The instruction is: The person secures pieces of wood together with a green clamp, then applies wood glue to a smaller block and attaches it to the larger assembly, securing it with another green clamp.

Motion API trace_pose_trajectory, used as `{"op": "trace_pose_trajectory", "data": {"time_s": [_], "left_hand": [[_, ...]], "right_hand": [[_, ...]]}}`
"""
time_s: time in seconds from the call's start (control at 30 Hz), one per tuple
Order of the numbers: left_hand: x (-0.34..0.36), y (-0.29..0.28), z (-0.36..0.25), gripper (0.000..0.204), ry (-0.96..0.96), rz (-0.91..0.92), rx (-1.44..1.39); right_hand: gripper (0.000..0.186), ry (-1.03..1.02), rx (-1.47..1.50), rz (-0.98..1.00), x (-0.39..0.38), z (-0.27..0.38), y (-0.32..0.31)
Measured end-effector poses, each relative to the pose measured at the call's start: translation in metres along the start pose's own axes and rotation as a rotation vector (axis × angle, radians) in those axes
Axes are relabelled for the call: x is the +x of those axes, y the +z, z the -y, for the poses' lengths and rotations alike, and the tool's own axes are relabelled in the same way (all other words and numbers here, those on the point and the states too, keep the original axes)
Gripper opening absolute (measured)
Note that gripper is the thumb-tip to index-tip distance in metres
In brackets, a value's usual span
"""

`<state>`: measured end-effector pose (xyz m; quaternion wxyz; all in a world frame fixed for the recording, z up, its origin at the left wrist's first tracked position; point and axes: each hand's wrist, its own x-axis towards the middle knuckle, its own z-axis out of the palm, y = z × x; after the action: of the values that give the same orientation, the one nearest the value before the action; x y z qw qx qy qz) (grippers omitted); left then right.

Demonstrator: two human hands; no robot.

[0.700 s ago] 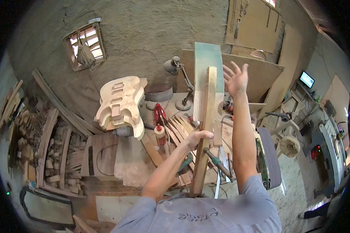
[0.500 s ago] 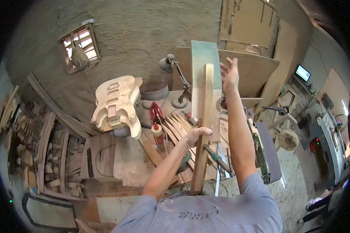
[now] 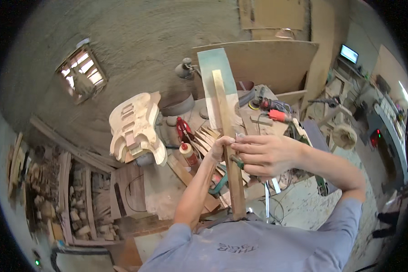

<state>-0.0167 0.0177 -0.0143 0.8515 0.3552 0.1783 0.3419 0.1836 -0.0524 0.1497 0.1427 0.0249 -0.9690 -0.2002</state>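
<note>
A long wooden strip (image 3: 225,109) rises from near my body, in front of a flat board (image 3: 215,75) that is teal at the top and pale below. My left hand (image 3: 221,148) is closed around the strip's left side at mid-length. Just right of it, my right hand (image 3: 272,154) has its fingers bent and drawn together close to the strip and the left thumb. What lies between those fingertips is hidden. Partly behind the right hand, a green clamp (image 3: 237,161) sits against the strip, its end showing beside the fingers.
An unfinished guitar body (image 3: 136,127) is at left, with a glue bottle (image 3: 188,154) and a red tool (image 3: 182,129) nearby. Curved wood strips (image 3: 205,141) lie beside them. Power tools (image 3: 276,109) stand at the back right; a desk lamp (image 3: 185,69) stands behind.
My right hand has come down from beside the board's upper edge to the strip next to my left hand. The strip and board now lean left; the view has shifted.
</note>
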Motion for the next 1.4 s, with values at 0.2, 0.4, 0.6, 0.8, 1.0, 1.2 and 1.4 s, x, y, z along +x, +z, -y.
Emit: {"op": "trace_pose_trajectory", "data": {"time_s": [0.2,0.4,0.6,0.8,1.0,1.2,1.4], "left_hand": [[0.014,-0.008,0.009,0.037,-0.012,-0.031,-0.054],[0.014,-0.021,0.014,0.034,0.029,-0.009,-0.065],[0.012,-0.026,0.023,0.030,0.087,-0.031,-0.090],[0.006,0.011,0.018,0.018,0.060,-0.340,-0.029],[-0.044,-0.009,-0.014,0.037,0.174,0.002,-0.038],[-0.033,0.000,-0.013,0.037,0.148,0.285,0.075],[-0.031,0.005,0.010,0.031,0.143,-0.016,-0.028]], "right_hand": [[0.031,-0.093,0.153,-0.219,0.020,0.002,0.026],[0.032,0.179,-0.032,-0.441,0.022,0.019,0.041],[0.031,0.382,-0.086,-0.650,0.030,0.036,0.049],[0.016,0.668,0.028,-0.819,-0.016,0.047,0.070],[0.015,0.360,-0.183,-0.824,0.014,0.044,0.038],[0.031,0.197,-0.127,-0.678,0.021,0.070,0.019],[0.028,0.384,-0.085,-0.707,0.003,0.070,0.024]]}}
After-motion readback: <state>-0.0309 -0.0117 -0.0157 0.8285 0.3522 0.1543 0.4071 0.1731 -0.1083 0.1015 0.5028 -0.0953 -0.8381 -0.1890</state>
